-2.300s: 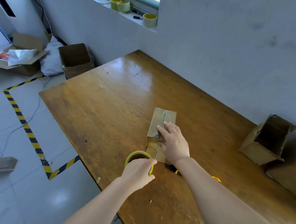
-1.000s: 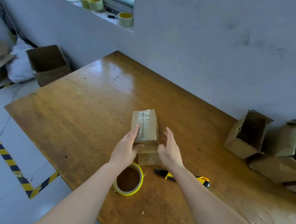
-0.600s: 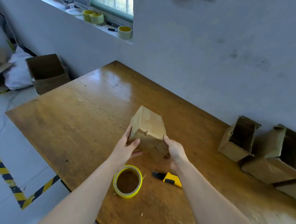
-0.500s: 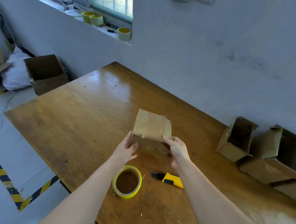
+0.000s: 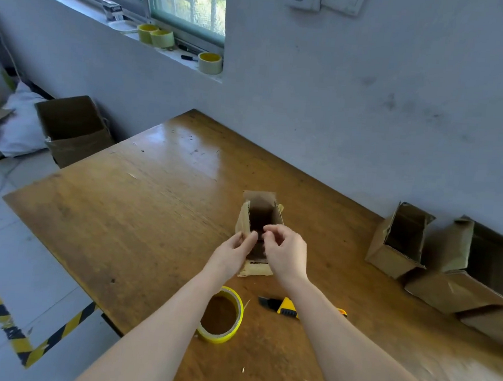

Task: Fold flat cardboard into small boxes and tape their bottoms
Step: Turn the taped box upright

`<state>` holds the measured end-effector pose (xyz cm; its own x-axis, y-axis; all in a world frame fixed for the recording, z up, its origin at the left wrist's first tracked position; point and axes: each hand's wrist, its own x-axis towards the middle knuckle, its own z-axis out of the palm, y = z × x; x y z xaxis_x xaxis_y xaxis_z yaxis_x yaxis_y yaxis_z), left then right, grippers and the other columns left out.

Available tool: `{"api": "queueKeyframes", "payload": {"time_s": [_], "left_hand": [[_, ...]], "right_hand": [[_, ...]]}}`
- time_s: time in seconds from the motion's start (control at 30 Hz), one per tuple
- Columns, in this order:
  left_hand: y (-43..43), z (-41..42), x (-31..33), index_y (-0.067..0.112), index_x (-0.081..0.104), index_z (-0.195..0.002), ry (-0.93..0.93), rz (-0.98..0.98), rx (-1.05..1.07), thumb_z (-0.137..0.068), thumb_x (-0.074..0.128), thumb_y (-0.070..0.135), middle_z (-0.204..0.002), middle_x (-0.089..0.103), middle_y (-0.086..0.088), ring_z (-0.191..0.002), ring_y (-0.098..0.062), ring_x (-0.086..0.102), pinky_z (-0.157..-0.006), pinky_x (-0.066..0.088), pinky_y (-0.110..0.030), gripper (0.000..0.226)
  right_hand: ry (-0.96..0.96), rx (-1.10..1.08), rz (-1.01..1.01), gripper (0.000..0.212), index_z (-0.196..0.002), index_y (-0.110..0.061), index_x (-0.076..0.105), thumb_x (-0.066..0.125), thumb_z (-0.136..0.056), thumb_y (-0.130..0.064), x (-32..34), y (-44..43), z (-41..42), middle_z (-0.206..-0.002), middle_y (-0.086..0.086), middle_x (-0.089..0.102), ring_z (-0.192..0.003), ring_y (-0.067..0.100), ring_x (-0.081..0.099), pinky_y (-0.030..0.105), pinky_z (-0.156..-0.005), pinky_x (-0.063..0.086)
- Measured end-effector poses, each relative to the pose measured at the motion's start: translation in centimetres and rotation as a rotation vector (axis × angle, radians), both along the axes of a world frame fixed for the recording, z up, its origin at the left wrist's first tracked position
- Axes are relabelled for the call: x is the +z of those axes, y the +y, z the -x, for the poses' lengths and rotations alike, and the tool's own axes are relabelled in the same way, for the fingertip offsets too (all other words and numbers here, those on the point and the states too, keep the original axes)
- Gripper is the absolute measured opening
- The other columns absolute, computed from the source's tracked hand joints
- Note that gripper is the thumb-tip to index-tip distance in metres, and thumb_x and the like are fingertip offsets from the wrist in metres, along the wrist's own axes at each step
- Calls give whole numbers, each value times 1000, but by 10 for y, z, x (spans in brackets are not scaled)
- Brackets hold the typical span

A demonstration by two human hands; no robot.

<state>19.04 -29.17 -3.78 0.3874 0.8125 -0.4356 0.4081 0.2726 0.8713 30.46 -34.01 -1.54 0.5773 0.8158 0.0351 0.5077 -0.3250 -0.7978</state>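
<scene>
While the box point(image 5: 260, 213) stands on the worktop point(image 5: 141, 212) just beyond the tape roll point(image 5: 220, 316), its long axis is roughly upright and its open mouth faces the person. Both hands meet at the near rim. The left hand point(image 5: 234, 250) holds the near-left wall. The right hand point(image 5: 286, 253) curls its fingers point(image 5: 271, 230) over the mouth; whether they grip anything cannot be told. The right hand is judged nearer the loose near flap.

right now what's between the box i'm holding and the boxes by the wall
Just bare table between the held box and the wall boxes, per the head view.
</scene>
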Motion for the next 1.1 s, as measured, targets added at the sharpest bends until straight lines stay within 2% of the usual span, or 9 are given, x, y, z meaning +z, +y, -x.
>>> {"api": "queueKeyframes", "payload": {"time_s": [0.1,0.23,0.3,0.37,0.47,0.57,0.7,0.87,1.1], "left_hand": [[3,0,1,18,40,-145,89,-123,4,-95,52,43,-140,52,-4,-121,-22,53,-98,50,-42,57],[9,-6,12,18,61,-126,191,-339,-41,-94,49,31,-118,65,-1,-92,-21,66,-75,57,-30,37],[12,-13,16,18,70,-105,217,-445,-86,-94,47,24,-97,70,-2,-77,-18,66,-54,45,-18,26],[14,-24,19,17,70,-92,235,-501,-128,-95,46,18,-86,69,-3,-70,-14,60,-42,36,-22,24],[19,-45,18,15,72,-102,225,-512,-165,-98,47,19,-92,69,-2,-74,-16,60,-52,49,-21,26],[25,-71,13,18,71,-105,188,-506,-216,-99,47,20,-97,69,0,-80,-15,64,-65,56,-27,26],[34,-110,11,18,62,-127,147,-484,-264,-99,49,23,-123,64,0,-101,-18,64,-86,56,-29,32],[41,-165,19,13,63,-124,115,-518,-360,-99,49,22,-118,66,-3,-93,-20,67,-83,58,-33,29],[56,-230,26,15,67,-111,169,-647,-444,-100,45,24,-105,68,-4,-92,-19,65,-84,55,-30,26]], "right_hand": [[-236,-134,9,18,-109,-18,66,65,-90,-19,1,-3,-5,-106,-2,61,-85,9,57,14,-64,48],[-253,-221,179,21,-105,-20,60,67,-89,-31,0,-4,-16,-105,-4,56,-81,10,53,18,-56,43],[-243,-192,247,11,-93,-19,64,59,-93,-29,-1,-5,-22,-95,-2,64,-75,11,56,23,-55,48],[-245,-183,272,17,-87,-19,64,55,-94,-31,-1,-7,-29,-87,-1,65,-71,12,57,25,-56,51],[-251,-194,282,21,-98,-20,64,62,-89,-38,2,-14,-43,-93,-3,64,-77,12,57,22,-56,45],[-175,-252,234,15,-103,-15,68,62,-90,-21,4,-25,-68,-97,1,69,-79,12,58,18,-61,46],[-120,-420,147,24,-114,-11,70,57,-94,-12,13,-40,-110,-105,5,71,-87,12,59,17,-68,45],[-149,-538,113,27,-121,-11,67,58,-96,-13,21,-41,-153,-114,6,70,-104,19,63,22,-81,46],[-243,-548,168,23,-116,-14,69,58,-96,-16,23,-29,-205,-107,4,70,-93,19,65,28,-78,52]]}}
